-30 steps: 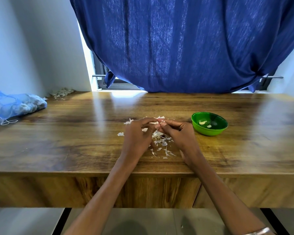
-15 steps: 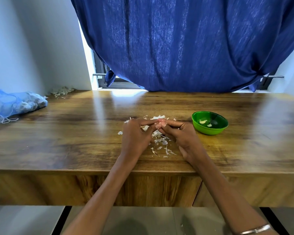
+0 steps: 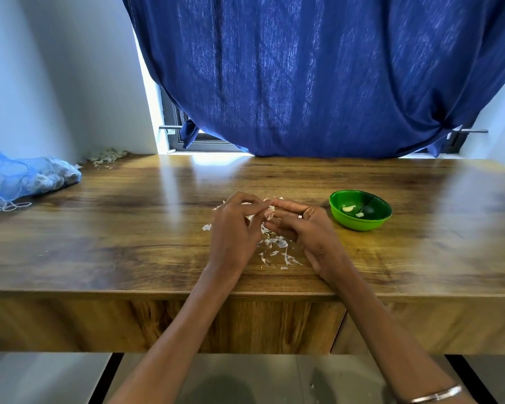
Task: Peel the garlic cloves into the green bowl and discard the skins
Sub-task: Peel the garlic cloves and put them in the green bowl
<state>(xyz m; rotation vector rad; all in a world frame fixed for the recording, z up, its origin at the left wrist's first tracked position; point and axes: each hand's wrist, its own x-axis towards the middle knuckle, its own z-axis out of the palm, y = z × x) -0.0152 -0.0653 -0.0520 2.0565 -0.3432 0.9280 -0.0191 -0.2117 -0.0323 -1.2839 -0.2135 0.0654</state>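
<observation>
Working over the middle of the wooden worktop, both hands meet fingertip to fingertip on one garlic clove: the left hand pinches it with curled fingers and the right hand grips it too, papery skin showing between them. Loose skins are scattered on the worktop right under the hands, toward the front edge. The green bowl sits just right of the right hand with a couple of peeled cloves inside, and a blue mesh bag lies by the far left edge.
</observation>
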